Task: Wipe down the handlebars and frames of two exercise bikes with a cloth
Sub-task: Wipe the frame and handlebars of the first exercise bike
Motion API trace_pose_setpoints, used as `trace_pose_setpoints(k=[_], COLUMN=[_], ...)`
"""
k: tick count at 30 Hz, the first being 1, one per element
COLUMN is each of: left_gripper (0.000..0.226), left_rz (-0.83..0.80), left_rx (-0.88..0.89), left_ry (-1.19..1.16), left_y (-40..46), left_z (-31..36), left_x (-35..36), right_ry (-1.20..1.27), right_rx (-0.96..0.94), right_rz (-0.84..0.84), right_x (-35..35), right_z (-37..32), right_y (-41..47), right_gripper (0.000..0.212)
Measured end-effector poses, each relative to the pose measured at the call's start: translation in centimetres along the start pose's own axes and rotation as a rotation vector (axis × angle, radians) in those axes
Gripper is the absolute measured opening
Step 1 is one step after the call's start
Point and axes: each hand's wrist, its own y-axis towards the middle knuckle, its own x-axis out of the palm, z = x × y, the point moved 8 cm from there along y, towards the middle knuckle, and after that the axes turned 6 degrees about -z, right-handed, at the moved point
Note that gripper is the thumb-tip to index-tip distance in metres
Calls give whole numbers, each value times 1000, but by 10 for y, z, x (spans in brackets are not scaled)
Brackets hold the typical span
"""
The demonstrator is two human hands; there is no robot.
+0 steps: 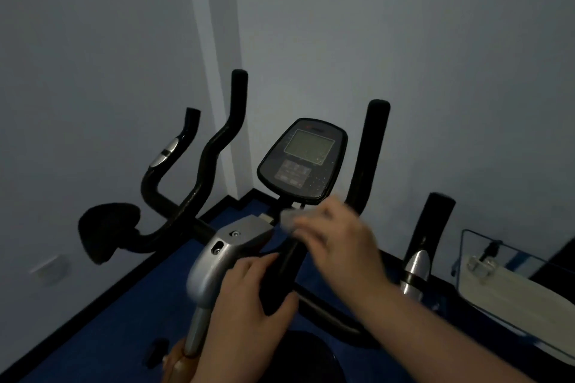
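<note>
Right hand [339,246], motion-blurred: fingers pinch pale crumpled cloth [291,218] below dark oval console [303,158]. Left hand [249,292]: fingers grasp black padded handlebar [284,270].

Black curved handlebars [214,146]: matt, foam-like grip covering. Silver frame housing [217,255]: smooth, satin metallic sheen. Dark oval console [303,158]: glossy plastic face, speckled with droplets or dust. Blue floor [109,329]: matt, carpet-like. Pale walls [435,56]: smooth, matt paint.

Right hand [339,246] motion-blurred, pale cloth [287,218] in its fingers indistinct, console [303,158] lettering unreadable, glass table [510,286] cut off far right.
</note>
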Motion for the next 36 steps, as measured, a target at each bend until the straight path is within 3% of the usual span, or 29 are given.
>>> trace_pose_setpoints(k=[4, 10, 15, 20, 24, 28, 33, 34, 36], left_gripper=[52, 44, 37, 46, 48, 50, 71, 72, 75], left_rz=[4, 51, 55, 53, 86, 105, 72, 52, 25], left_rx=[28, 53, 71, 90, 102, 84, 21, 20, 11], left_ry=[-11, -56, -108, -138, -151, -217, -331, -328, -307], left_y=[20, 34, 42, 37, 29, 29, 29, 29, 30], left_z=[10, 14, 12, 4, -3, -4, -7, -7, -8], left_x=[2, 4, 6, 4, 6, 6, 11, 12, 14], right_ry=[-2, -57, -54, -52, -35, 5, 66, 72, 51], right_rx=[-36, 166, 40, 267, 366, 295, 166, 158, 234], right_rz=[-72, 139, 3, 199, 278, 216, -141, -132, 51], right_x=[-6, -46, -23, -54, -34, -16, 18, 14, -10], right_z=[5, 45, 29, 67, 54, 30, -1, 0, 18], right_y=[-11, 6, -7, 12, 4, -11, -15, -13, -6], right_gripper=[10, 12, 17, 15, 14, 15, 19, 18, 16])
